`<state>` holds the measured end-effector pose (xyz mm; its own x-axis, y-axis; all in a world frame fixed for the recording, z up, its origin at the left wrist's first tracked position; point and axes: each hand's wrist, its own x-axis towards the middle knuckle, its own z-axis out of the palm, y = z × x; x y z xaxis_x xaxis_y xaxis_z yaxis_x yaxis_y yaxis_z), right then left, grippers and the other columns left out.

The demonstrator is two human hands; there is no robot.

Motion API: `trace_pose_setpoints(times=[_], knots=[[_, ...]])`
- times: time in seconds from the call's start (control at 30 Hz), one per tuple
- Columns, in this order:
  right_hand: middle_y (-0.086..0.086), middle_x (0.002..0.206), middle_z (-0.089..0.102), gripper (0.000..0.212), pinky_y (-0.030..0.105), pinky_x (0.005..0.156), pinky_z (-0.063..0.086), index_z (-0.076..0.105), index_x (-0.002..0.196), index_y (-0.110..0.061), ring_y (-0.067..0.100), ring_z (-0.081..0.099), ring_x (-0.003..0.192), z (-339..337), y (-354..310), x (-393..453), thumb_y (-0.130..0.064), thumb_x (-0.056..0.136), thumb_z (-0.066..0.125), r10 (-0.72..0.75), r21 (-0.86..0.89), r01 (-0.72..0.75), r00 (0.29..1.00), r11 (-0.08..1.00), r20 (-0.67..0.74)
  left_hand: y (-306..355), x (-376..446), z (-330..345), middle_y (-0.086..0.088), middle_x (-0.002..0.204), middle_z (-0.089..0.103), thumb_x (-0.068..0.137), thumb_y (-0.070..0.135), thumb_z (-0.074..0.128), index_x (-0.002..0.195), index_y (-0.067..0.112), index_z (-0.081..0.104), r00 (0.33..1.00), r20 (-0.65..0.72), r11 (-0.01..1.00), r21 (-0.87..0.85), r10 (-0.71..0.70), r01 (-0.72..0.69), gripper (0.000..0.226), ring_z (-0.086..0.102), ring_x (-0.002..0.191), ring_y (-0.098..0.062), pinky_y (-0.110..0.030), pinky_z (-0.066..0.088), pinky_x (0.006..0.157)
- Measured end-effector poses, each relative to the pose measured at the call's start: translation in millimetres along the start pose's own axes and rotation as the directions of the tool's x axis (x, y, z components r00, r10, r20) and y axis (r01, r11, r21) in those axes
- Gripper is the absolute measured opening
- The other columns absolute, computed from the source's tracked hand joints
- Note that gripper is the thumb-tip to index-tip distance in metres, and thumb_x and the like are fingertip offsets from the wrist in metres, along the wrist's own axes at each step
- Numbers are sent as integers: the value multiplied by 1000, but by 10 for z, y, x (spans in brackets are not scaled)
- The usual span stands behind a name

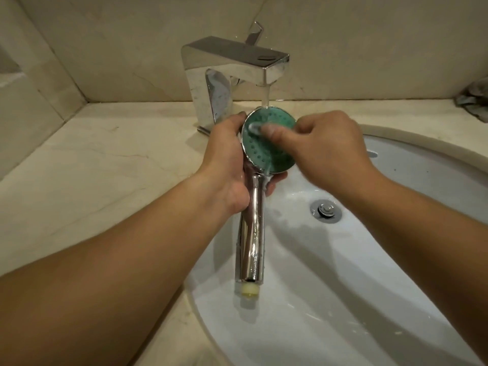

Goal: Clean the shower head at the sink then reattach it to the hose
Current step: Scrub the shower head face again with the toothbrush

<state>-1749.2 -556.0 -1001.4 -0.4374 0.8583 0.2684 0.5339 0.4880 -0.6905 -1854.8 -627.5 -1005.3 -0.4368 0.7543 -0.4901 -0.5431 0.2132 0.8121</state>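
The shower head (265, 154) has a round green nozzle face and a chrome handle (250, 233) ending in a yellowish threaded tip (249, 289). My left hand (227, 165) grips it at the neck, cupping the head from behind, face up over the sink. A stream of water (264, 97) from the chrome faucet (232, 64) lands on the face's top edge. My right hand (327, 146) lies over the right side of the face, its thumb pressed on the wet green surface. No hose is in view.
The white oval sink (369, 260) with a chrome drain plug (326, 208) sits in a beige marble counter (92, 167). A dark crumpled cloth (475, 100) lies at the far right edge. Beige tiled wall stands behind the faucet.
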Motion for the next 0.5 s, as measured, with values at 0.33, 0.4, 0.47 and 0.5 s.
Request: trace_pose_setpoints(times=[0.33, 0.4, 0.47, 0.5], knots=[[-3, 49, 54, 61, 50, 78, 49, 60, 54, -17, 23, 55, 61, 19, -6, -41, -72, 79, 62, 26, 9, -26, 999, 1000, -43, -16, -37, -5, -11, 99, 81, 97, 61, 46, 115, 13, 77, 999, -14, 1000, 7, 30, -30, 59, 74, 87, -31, -36, 55, 71], [-4, 48, 50, 64, 49, 76, 48, 57, 52, -15, 24, 50, 60, -15, 11, 16, -74, 78, 62, 64, 33, -61, 995, 998, -80, -17, -37, -9, -11, 101, 81, 97, 60, 47, 115, 14, 76, 999, -20, 999, 14, 43, -42, 58, 74, 91, -31, -38, 56, 74], [-4, 48, 50, 64, 47, 75, 46, 57, 52, -16, 24, 52, 60, -5, -2, 19, -74, 78, 62, 53, 28, -51, 996, 998, -71, -16, -12, -18, -11, 101, 80, 96, 60, 47, 117, 15, 76, 999, -23, 999, 9, 43, -43, 57, 75, 92, -31, -36, 57, 69], [-3, 49, 52, 62, 48, 76, 47, 59, 53, -17, 25, 54, 62, 20, -24, -6, -73, 79, 62, 29, 13, -28, 998, 1000, -54, -16, -5, -16, -10, 99, 80, 97, 60, 46, 117, 15, 76, 999, -22, 999, -5, 44, -44, 57, 75, 89, -30, -35, 56, 66]])
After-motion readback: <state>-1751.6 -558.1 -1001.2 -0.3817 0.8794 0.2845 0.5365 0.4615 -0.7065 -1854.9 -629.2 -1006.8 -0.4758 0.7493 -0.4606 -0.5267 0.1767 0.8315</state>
